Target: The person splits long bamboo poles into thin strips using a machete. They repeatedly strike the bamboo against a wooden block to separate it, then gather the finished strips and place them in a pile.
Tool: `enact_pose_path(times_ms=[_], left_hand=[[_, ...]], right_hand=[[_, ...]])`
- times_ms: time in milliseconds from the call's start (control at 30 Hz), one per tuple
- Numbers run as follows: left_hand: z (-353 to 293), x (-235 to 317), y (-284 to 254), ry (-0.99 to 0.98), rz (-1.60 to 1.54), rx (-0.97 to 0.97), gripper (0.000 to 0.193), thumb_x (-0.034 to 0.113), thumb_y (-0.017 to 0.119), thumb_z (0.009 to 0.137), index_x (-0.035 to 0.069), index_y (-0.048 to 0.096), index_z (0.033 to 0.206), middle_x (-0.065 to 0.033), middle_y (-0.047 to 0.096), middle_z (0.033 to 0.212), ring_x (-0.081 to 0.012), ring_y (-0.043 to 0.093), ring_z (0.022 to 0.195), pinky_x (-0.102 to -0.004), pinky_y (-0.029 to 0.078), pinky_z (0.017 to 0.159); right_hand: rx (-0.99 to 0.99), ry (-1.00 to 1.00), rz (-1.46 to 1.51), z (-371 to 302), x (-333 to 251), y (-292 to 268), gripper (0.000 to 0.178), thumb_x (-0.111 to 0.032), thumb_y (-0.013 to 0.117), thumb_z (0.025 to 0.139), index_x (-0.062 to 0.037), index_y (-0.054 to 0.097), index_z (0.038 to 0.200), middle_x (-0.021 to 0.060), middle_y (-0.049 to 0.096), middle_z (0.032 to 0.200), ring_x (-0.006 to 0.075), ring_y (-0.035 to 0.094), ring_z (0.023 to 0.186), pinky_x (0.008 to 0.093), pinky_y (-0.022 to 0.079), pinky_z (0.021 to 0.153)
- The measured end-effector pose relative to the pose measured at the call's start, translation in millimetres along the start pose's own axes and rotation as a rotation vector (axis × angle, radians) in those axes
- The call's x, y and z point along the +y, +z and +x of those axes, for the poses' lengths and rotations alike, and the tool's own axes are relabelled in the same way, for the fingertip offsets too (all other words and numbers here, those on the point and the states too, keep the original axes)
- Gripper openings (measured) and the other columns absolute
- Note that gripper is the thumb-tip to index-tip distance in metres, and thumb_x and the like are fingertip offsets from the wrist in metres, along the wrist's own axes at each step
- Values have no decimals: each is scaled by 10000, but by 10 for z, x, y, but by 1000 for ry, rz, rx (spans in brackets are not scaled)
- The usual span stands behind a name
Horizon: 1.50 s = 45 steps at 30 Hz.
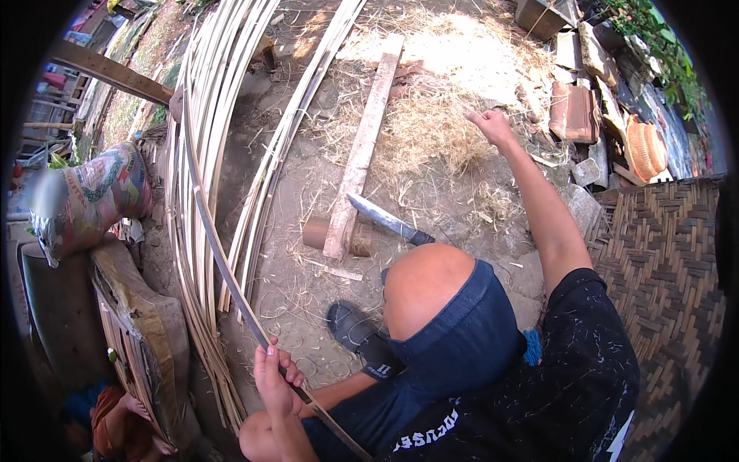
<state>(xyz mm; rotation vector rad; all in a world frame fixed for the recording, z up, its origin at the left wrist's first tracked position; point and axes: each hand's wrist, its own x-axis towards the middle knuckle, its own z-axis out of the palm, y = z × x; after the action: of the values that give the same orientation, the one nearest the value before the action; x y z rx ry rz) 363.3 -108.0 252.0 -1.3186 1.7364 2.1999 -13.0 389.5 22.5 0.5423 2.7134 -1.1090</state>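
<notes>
On shaving-strewn brown earth [462, 219] outdoors, my left hand [275, 379] grips a long dark woody strip [217, 248] slanting forward-left, right hand [493, 129] loosely clenched.

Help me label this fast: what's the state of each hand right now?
Left hand: closed around a long dark strip.
Right hand: nothing visible in it; open or closed cannot be told.

Left of the left fingers [290, 371], we are seeing a tattered padded piece [154, 323], with a person [115, 423] showing below it and a sack [100, 196] bulging farther up. Beyond the right fingers [488, 123], to their right, we are finding a brown block [572, 112], then an orange basket [645, 146]; leaves [654, 31] are hanging above, and a woven panel [662, 254] is spreading below.
</notes>
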Motion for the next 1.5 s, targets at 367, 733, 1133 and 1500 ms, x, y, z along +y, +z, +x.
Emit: enact_pose_path(times_ms=[367, 733, 1133, 1500], left_hand=[[-77, 7, -31, 13, -47, -23, 251, 275, 498, 1022, 78, 518, 1176, 17, 467, 736, -52, 396, 504, -202, 330, 426], [-121, -51, -273, 68, -117, -73, 275, 252, 475, 1037, 31, 526, 1192, -25, 546, 836, -84, 510, 568, -226, 410, 459], [20, -311, -397, 63, -297, -180, 194, 205, 509, 1014, 50, 530, 1128, -44, 595, 828, -110, 575, 641, -237, 463, 501], [150, -283, -184, 135, -198, -99, 184, 234, 482, 1035, 76, 542, 1109, -33, 581, 857, -96, 543, 632, -222, 437, 496]], right_hand=[[879, -734, 91, -752, -1573, -1032, 289, -242, 449, 1031, 8, 580, 970, 166, 576, 923, 314, 563, 882, 393, 442, 804], [-672, -501, 534, -2553, -3513, 56, 246, -260, 393, 984, -70, 550, 985, -64, 337, 711, 60, 313, 561, 261, 408, 531], [-1725, 88, 486, -4110, -2709, 2001, 166, -221, 491, 1012, -84, 585, 1016, -62, 510, 683, 48, 476, 552, 191, 433, 489], [-765, -1075, 34, -3833, -2685, 1561, 276, -276, 578, 935, -21, 614, 1034, 260, 656, 807, 365, 665, 784, 444, 490, 663]])
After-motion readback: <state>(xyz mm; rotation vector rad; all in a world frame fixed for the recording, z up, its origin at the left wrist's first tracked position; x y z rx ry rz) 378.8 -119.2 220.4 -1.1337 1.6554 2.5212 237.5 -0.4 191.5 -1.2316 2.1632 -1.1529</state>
